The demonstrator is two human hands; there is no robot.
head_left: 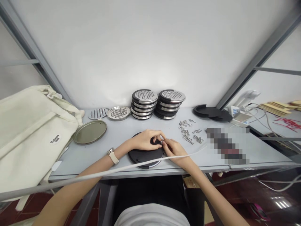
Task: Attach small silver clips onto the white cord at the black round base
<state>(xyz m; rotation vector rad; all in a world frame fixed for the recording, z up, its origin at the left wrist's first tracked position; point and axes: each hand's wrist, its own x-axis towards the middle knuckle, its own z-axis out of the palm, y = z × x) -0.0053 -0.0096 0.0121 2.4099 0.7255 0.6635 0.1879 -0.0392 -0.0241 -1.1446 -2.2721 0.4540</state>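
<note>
Disc (144,156), round, matte black and silver-rimmed, rests on the smooth grey bench (114,133) under the left hand (147,140), which with the right hand (175,151) pinches a tiny shiny metal piece (161,142).

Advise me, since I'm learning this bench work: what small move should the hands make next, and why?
I'd probably have the left hand steady the black disc while the right hand works at its edge: both hands' fingertips meet there, though what they pinch is too small to identify. The loose metal clips lie farther right, so they can likely wait.
</note>
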